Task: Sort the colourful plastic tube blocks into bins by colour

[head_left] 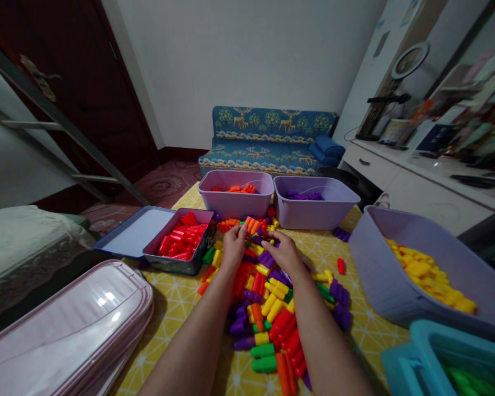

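A loose heap of plastic building blocks (277,291) in red, orange, yellow, green and purple lies in front of me, and both my hands are over its far part. My left hand (233,246) has its thumb and fingers pinched together beside some orange blocks (252,225); what is between them is too small to make out. With fingers curled, my right hand (286,254) grips the end of a dark purple block (257,240) that points toward my left hand. My forearms cover parts of the heap.
Behind the heap stand a lilac bin (236,203) with orange blocks and another lilac bin (313,212) with purple ones. An open case (196,264) of red blocks is left. Right are a bin (375,275) of yellow blocks and a teal bin (421,352). Stacked lids (74,324) lie front left.
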Demonstrator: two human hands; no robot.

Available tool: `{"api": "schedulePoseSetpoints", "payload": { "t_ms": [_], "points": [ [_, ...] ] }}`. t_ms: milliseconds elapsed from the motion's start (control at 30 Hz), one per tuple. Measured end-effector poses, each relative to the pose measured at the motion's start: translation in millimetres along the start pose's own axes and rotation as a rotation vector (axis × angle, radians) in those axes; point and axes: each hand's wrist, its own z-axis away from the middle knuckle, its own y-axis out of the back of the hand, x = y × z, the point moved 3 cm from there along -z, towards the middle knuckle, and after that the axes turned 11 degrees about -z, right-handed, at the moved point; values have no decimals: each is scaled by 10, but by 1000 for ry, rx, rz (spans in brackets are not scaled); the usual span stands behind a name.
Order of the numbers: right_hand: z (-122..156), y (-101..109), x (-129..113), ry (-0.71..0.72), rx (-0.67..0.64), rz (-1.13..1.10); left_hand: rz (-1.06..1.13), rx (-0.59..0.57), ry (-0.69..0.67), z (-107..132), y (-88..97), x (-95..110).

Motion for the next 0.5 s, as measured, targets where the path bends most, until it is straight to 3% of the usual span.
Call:
{"api": "schedulePoseSetpoints", "payload": {
  "t_ms": [167, 267, 367, 500],
  "points": [
    [-6, 1, -1, -19, -14, 71, 93, -125, 47, -52, 61, 370],
    [-9, -1, 6, -39, -35, 107, 180, -117, 66, -215, 88, 607],
    [-10, 2, 14, -43, -23, 111, 332, -84, 217, -463, 72, 741],
    [-6, -3, 13, -31, -7, 97, 576, -54, 477, -745, 27, 765]
  ]
}}
